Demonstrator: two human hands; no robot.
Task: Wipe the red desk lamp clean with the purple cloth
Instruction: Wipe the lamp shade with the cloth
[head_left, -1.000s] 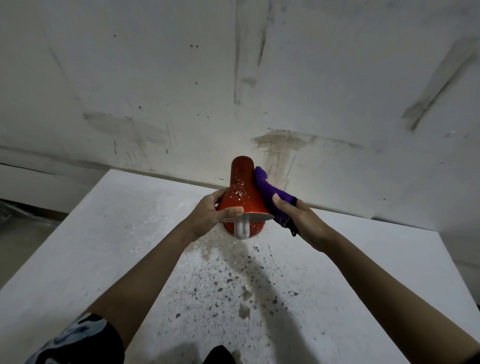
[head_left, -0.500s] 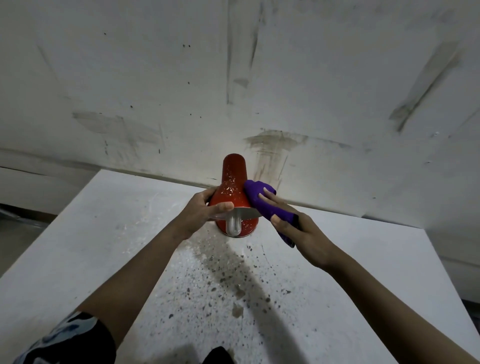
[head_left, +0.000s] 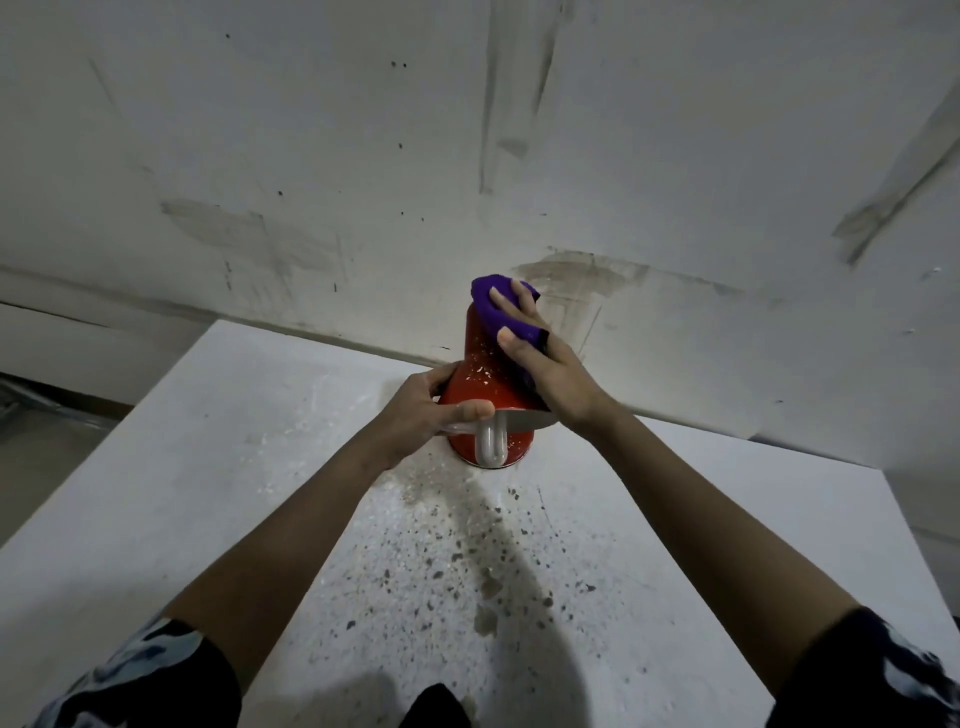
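Observation:
The red desk lamp (head_left: 480, 376) stands on the white table (head_left: 208, 467) near the wall, its cone shade speckled with pale spots and a white bulb showing under the rim. My left hand (head_left: 431, 410) grips the shade's lower left rim, thumb across the front edge. The purple cloth (head_left: 498, 312) is draped over the top and right side of the shade. My right hand (head_left: 545, 364) presses the cloth against the shade, fingers spread over it and thumb on its front.
A stained white wall (head_left: 519, 156) rises right behind the lamp. Dark specks and crumbs (head_left: 483, 571) litter the table in front of the lamp. The table's left edge drops to a floor at far left.
My right hand has slid the purple cloth up from the shade's right flank to its top. My left hand keeps its grip on the rim.

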